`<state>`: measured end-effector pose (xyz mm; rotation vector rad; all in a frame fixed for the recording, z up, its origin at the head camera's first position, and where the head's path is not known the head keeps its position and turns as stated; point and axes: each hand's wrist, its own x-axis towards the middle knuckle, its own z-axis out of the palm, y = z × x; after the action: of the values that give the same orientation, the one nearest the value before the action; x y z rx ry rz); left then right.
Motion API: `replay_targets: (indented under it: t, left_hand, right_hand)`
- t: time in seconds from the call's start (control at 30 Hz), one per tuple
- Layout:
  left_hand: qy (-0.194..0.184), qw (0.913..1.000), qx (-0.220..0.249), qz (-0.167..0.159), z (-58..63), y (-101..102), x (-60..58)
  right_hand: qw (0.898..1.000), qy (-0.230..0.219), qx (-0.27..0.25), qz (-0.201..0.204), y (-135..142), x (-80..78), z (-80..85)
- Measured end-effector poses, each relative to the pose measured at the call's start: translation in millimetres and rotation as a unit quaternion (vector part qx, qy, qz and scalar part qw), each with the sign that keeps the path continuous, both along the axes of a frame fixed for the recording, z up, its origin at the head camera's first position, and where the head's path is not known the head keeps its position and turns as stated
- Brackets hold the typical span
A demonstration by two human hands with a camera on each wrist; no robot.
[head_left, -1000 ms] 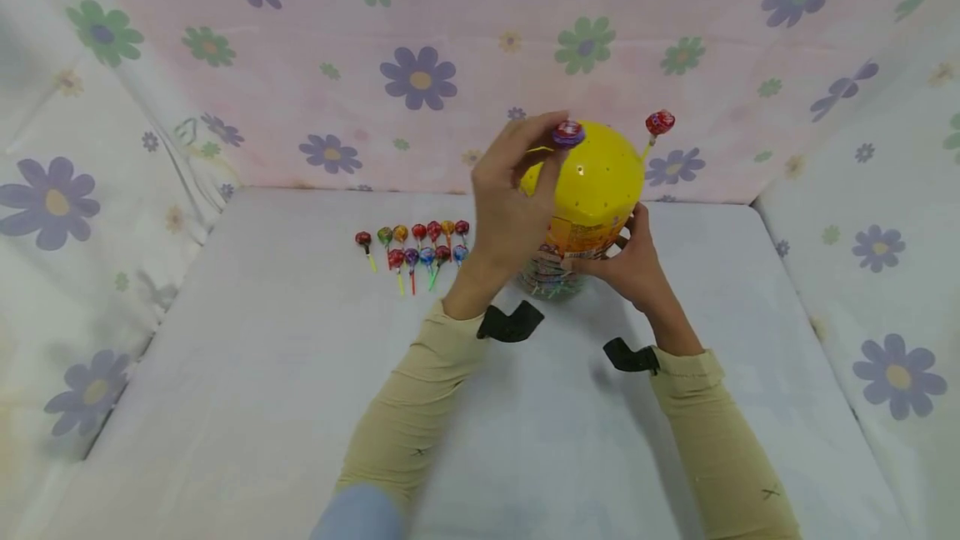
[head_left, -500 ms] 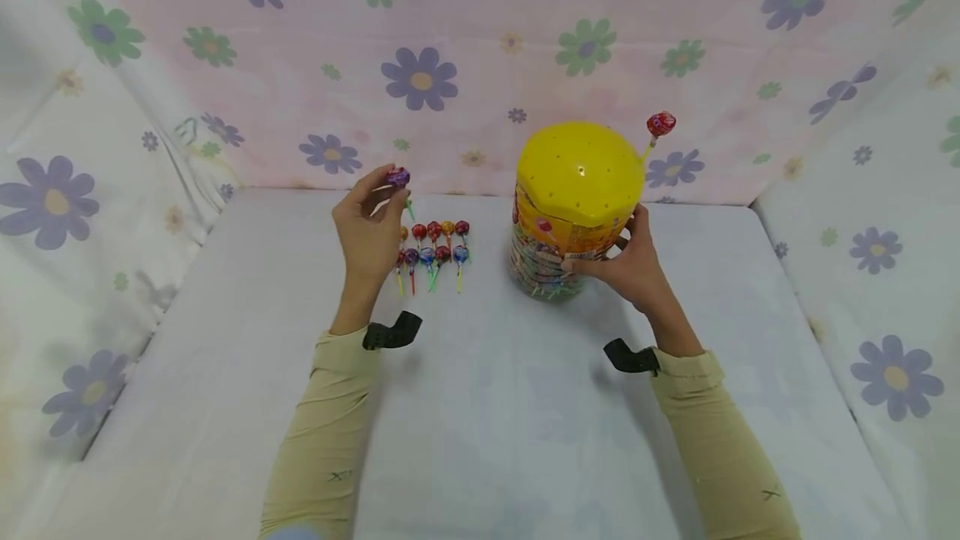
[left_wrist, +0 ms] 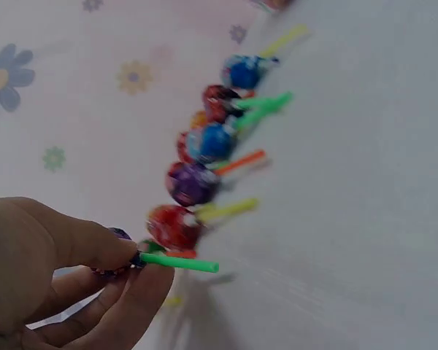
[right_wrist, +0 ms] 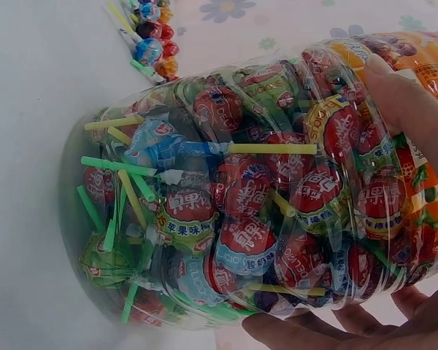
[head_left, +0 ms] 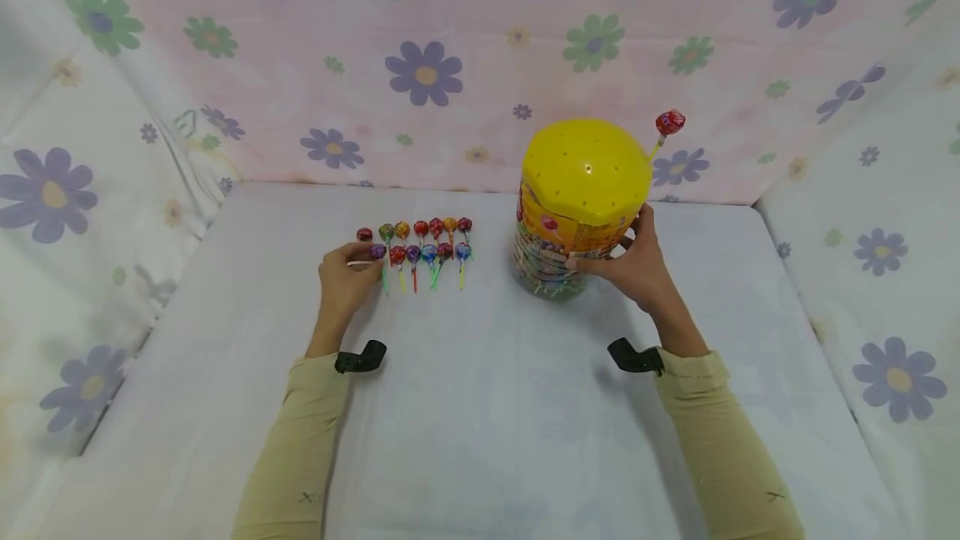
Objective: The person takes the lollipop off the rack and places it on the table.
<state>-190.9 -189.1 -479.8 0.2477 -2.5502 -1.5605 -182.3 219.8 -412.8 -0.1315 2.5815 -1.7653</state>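
Between thumb and fingers my left hand (head_left: 347,286) pinches a purple lollipop (head_left: 377,252), its green stick pointing toward me. It is at the left end of the front row of lollipops (head_left: 413,254); in the left wrist view a red lollipop (left_wrist: 174,226) is right beside it. My right hand (head_left: 637,265) grips the side of a clear jar (right_wrist: 226,197) packed with wrapped lollipops. The jar has a yellow lid (head_left: 587,169) dotted with small holes. One red lollipop (head_left: 670,122) sticks out at the lid's right edge.
A back row of lollipops (head_left: 421,228) lies behind the front one on the white table (head_left: 480,407). Flowered cloth (head_left: 480,65) walls the table at the back and both sides.
My left hand has carried the purple lollipop from the jar lid leftward, then down to the left end of the front row. My right hand keeps its grip on the jar.
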Motion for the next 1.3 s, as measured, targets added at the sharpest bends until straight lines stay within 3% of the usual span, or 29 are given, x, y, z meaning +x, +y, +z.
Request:
replay_targets:
  t: [0.23, 0.63, 0.8, 0.97, 1.17, 1.3]
  left_hand:
    - [0.006, 0.9989, -0.043, 0.016, -16.2, -1, 0.2]
    - [0.037, 0.9962, -0.073, 0.031, -12.1, 5, 6.8]
    - [0.085, 0.9939, -0.069, 0.016, 3.6, 6, 8.4]
    - [0.130, 0.9909, -0.014, -0.035, 25.2, 17, 8.0]
    - [0.172, 0.9786, 0.053, -0.099, 60.4, 53, 9.4]
    - [0.205, 0.9641, 0.092, -0.142, 90.3, 91, 6.8]
  right_hand:
    - [1.000, 0.008, -0.004, 0.002, 0, 1.2, -0.1]
    - [1.000, 0.012, -0.007, 0.003, 1, 2.1, -1.5]
    - [1.000, 0.015, -0.008, 0.004, 0, 1.0, -2.3]
    - [1.000, 0.017, -0.008, 0.004, 1, 1.0, -2.2]
    - [1.000, 0.006, -0.004, 0.001, 1, 1.1, -2.1]
    - [1.000, 0.007, -0.005, 0.001, 1, 0.3, -2.2]
